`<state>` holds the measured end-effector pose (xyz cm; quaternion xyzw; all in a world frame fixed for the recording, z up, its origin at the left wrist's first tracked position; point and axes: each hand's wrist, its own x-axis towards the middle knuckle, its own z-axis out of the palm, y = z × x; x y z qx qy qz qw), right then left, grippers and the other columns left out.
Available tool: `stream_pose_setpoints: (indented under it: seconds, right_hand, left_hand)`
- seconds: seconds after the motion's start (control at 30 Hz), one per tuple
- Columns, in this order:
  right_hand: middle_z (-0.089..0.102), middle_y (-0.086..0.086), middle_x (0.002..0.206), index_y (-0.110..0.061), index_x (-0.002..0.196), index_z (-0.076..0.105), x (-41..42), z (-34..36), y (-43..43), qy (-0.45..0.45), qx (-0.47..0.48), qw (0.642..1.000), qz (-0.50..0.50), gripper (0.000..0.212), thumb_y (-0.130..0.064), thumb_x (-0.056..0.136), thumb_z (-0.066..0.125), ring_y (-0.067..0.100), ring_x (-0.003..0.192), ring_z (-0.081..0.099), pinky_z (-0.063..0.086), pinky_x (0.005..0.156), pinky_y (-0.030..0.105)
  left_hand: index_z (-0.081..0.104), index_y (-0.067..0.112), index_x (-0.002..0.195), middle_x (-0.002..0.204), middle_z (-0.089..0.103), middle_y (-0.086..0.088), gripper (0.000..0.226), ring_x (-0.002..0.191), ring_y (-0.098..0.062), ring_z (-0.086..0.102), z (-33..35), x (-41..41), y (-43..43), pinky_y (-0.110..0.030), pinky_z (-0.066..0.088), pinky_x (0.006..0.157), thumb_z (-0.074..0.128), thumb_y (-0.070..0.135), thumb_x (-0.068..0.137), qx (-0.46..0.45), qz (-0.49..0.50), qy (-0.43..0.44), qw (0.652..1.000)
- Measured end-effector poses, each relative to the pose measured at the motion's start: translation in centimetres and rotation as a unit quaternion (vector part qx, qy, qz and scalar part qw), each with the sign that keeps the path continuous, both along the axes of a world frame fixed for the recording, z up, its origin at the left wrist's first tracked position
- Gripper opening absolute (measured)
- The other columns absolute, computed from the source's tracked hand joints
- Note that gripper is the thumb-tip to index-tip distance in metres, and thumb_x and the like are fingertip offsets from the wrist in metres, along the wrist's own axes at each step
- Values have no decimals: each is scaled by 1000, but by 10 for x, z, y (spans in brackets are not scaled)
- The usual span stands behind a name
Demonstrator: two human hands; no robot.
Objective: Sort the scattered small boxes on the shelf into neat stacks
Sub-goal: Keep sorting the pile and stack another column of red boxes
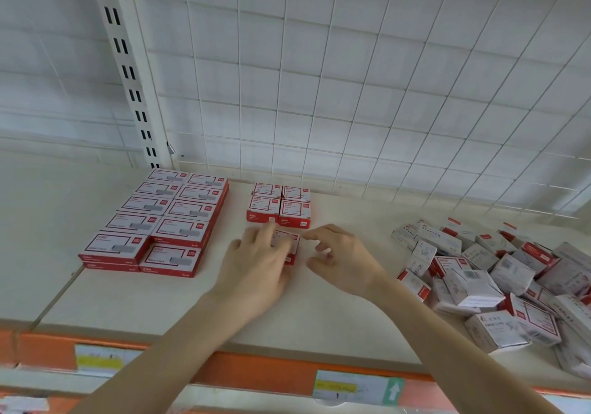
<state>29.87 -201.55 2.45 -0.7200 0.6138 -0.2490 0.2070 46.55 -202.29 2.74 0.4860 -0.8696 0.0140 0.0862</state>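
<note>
A small red and white box lies on the cream shelf, just in front of a neat two-by-two block of small boxes. My left hand covers most of that box, its fingers lying over the top and left side. My right hand hovers just right of the box with loosely curled fingers and holds nothing. A tidy double row of larger red and white boxes stands at the left. At the right lies a scattered heap of small boxes.
A white wire grid forms the back wall, with a slotted upright at the left. The shelf's orange front edge carries price labels. Bare shelf surface shows between the left rows and the heap.
</note>
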Motion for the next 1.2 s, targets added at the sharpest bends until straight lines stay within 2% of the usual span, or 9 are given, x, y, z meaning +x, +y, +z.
stream_pose_setpoints:
  seconds: [0.07,0.17,0.3,0.4,0.6,0.7,0.87,1.0,1.2]
  right_hand:
    - [54,3,115,-13,120,57,-3,0,-2,4,-7,1000,-8,40,-7,81,60,11,88,52,35,65,1]
    - [54,1,114,-14,120,57,-7,1,-4,12,-14,1000,-11,40,-8,81,60,10,89,51,36,66,6]
    - [54,3,116,-13,122,55,-7,1,-2,25,-12,1000,-3,42,-8,81,60,11,91,51,43,79,20]
    - [55,7,118,-12,123,54,-6,0,-1,49,-19,999,3,43,-10,81,60,20,100,55,45,86,27]
    - [54,6,123,-14,126,52,-4,-3,2,109,-24,993,22,43,-16,83,58,23,111,51,45,90,37]
    - [53,4,123,-15,126,52,-3,-4,3,128,-29,991,27,43,-17,83,57,24,113,48,44,91,37]
    - [54,5,122,-13,126,52,-2,-5,4,134,-36,990,36,43,-15,84,56,24,112,49,44,90,36]
    - [53,5,124,-13,127,51,-2,-6,3,140,-34,989,41,43,-17,85,56,23,113,48,44,91,35]
    - [54,6,122,-12,126,52,-2,-6,3,139,-43,989,40,42,-15,84,56,24,111,50,44,90,35]
  left_hand:
    - [59,13,118,121,54,-18,55,110,-41,54,-4,-5,11,-51,53,71,73,36,69,4,-17,2,1000]
    - [27,20,144,150,21,-17,63,137,-39,20,-11,-8,19,-52,34,100,37,52,91,28,7,-42,999]
    - [66,17,112,116,61,-21,60,107,-43,58,-16,-3,19,-52,53,63,31,53,79,54,6,-61,997]
    - [68,19,109,113,63,-19,61,104,-41,61,-15,-1,13,-51,53,60,30,54,77,43,9,-74,996]
    - [16,29,146,154,7,-10,66,142,-33,5,-18,0,1,-52,28,105,13,62,89,58,37,-42,997]
    - [6,29,147,155,-2,-6,62,142,-30,-4,-10,-1,-4,-48,22,108,22,56,94,74,50,-61,994]
    - [55,22,128,129,53,-22,65,118,-44,49,-9,1,-1,-59,48,74,25,56,81,76,50,-69,993]
    - [8,26,148,155,4,-10,69,142,-33,3,-18,0,2,-52,24,106,9,62,89,61,68,-60,994]
    - [-1,25,148,155,-3,-7,68,141,-31,-3,-12,-1,5,-50,22,107,20,58,93,71,85,-75,991]
